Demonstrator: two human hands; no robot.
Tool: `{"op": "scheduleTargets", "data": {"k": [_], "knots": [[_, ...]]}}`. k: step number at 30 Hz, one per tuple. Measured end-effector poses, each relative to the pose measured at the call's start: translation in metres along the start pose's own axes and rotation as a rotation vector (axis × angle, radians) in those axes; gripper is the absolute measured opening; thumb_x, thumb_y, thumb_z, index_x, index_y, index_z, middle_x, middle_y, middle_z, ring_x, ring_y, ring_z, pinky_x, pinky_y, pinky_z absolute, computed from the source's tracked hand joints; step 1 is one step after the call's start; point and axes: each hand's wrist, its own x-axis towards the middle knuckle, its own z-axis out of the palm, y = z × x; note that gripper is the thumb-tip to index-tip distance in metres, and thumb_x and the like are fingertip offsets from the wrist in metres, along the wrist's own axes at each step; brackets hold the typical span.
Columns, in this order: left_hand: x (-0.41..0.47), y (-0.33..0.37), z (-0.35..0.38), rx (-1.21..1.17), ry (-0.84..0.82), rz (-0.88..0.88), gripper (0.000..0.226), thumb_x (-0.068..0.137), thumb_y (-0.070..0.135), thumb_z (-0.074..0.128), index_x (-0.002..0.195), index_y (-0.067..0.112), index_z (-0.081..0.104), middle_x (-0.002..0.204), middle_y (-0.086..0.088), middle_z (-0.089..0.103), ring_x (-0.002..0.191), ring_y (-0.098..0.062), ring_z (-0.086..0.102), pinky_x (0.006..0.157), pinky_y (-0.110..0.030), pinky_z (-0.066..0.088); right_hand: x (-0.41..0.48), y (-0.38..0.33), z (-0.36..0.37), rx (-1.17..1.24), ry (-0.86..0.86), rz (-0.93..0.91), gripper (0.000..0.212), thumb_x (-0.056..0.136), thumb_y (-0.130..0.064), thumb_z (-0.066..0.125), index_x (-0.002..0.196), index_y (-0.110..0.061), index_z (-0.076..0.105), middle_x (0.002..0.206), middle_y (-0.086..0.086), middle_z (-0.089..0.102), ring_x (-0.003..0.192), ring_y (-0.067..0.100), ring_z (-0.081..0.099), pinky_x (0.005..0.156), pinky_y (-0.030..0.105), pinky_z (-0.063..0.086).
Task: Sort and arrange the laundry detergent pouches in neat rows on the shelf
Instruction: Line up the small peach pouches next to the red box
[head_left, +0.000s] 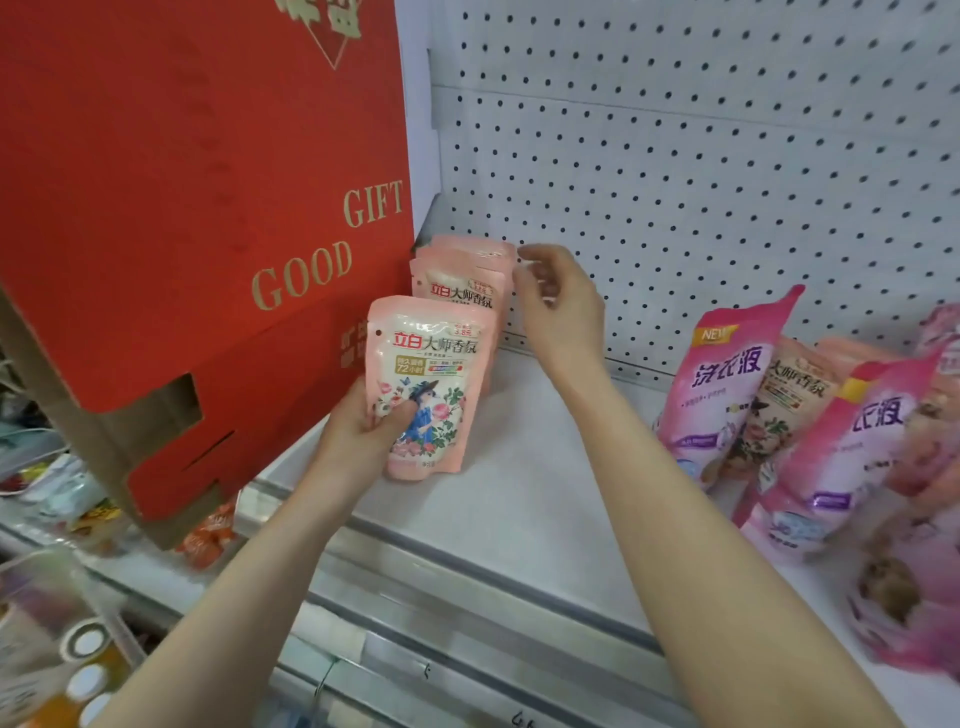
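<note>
Right now my left hand grips a peach pouch low down, thumb across its printed front. It holds the pouch upright just in front of the short row of matching pouches at the back-left of the shelf, beside the red gift box. My right hand sits at that row's top right corner, fingers curled; I cannot tell whether it pinches the edge. I judge the pouch soft, liquid-filled, bottom-heavy and slick. Holding it by the lower sides or the flat top seal should prevent sagging.
</note>
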Motion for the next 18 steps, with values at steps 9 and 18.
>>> {"op": "scheduleTargets", "data": {"k": [9,18], "knots": [[0.029,-0.003,0.014,0.330,0.189,0.168,0.057,0.079,0.013,0.076,0.127,0.019,0.047,0.121,0.001,0.060,0.107,-0.015,0.062,0.090,-0.046,0.053,0.007,-0.007,0.008,-0.384,-0.308,-0.191,0.011,0.090,-0.027,0.065,0.094,-0.023,0.075,0.079,-0.007,0.071,0.078,0.016,0.063,0.076,0.034,0.050],[0.042,-0.012,0.035,0.780,0.240,0.218,0.120,0.070,0.024,0.084,0.153,0.008,-0.001,0.154,-0.017,0.023,0.143,-0.031,0.021,0.111,-0.039,0.028,0.019,-0.008,0.038,-0.516,-0.190,-0.328,0.018,0.095,-0.031,0.059,0.102,-0.023,0.073,0.093,0.001,0.075,0.090,0.026,0.067,0.076,0.038,0.053]]}}
